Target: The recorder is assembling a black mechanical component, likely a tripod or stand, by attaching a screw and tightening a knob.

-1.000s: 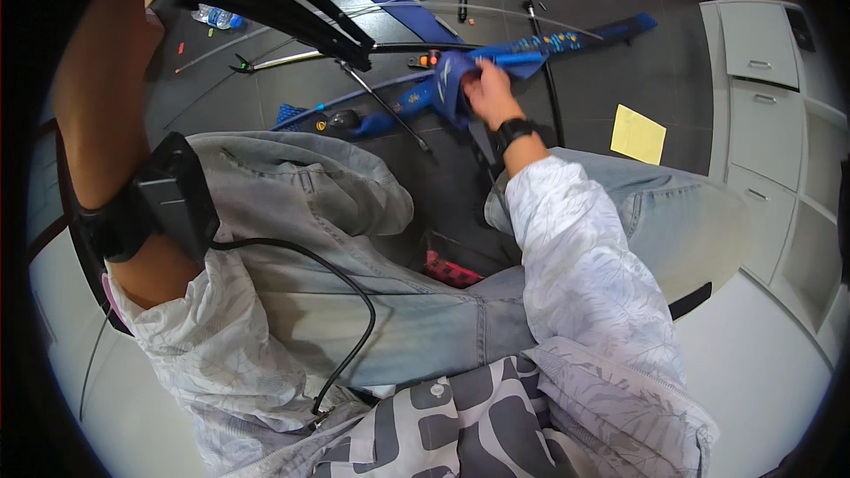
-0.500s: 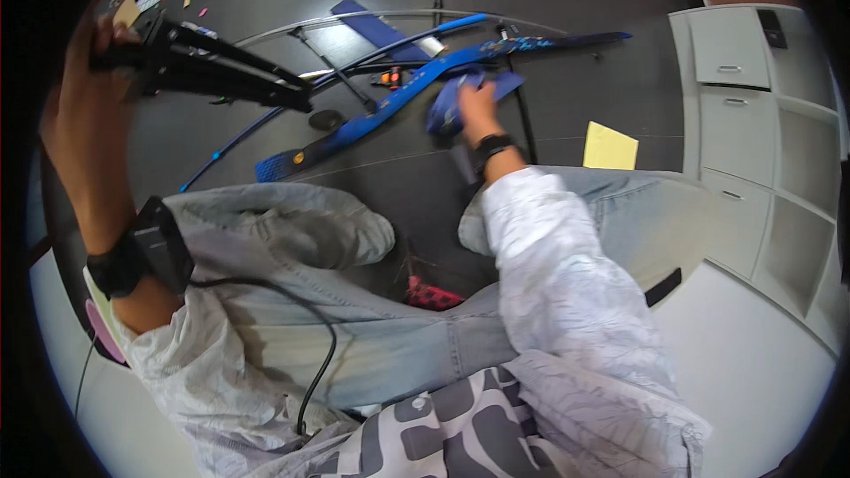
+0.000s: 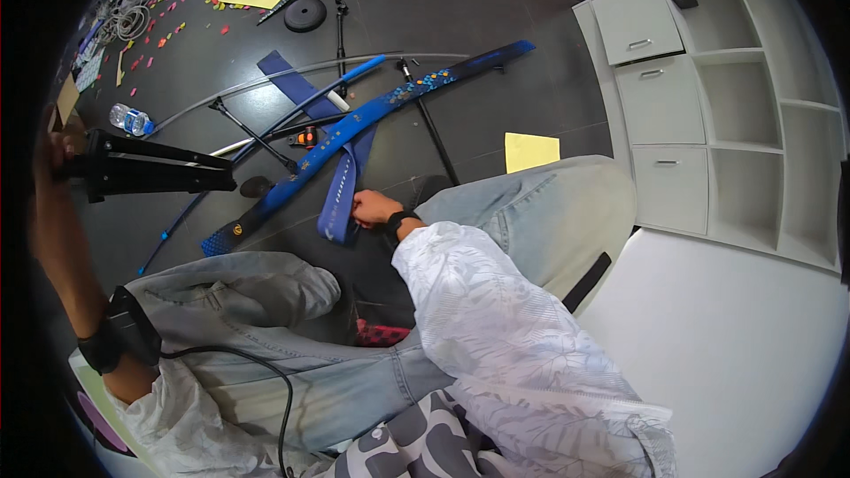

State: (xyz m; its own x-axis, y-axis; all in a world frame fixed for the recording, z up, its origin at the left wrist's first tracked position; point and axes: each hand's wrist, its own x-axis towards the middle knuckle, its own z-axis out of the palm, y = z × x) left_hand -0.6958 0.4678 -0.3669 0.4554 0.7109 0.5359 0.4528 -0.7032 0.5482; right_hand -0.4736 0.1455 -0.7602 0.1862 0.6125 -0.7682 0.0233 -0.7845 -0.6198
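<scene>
At the left edge my left hand (image 3: 64, 149) is closed round one end of a folded black tripod (image 3: 164, 166), held in the air with its legs pointing right. My right hand (image 3: 376, 209) grips the edge of a blue fabric strip (image 3: 340, 199) with pale lettering, which hangs in a folded loop near my knees. Its fingertips are partly hidden by the cloth. Just beyond it, a long narrow blue patterned case (image 3: 354, 130) lies slantwise on the floor. Under the case spreads a flat dark blue cloth (image 3: 288, 80).
A thin blue pole (image 3: 257, 146), a black rod (image 3: 434, 133) and a round black disc (image 3: 305, 14) lie about the case. Yellow paper (image 3: 531, 152) is at right, before a white cabinet (image 3: 660, 93). Water bottles (image 3: 131, 119), coiled cables (image 3: 128, 18) and paper scraps are at far left.
My right hand has drawn the blue fabric strip toward me, off the middle of the long case. The left hand still holds the tripod, and the whole view has shifted.
</scene>
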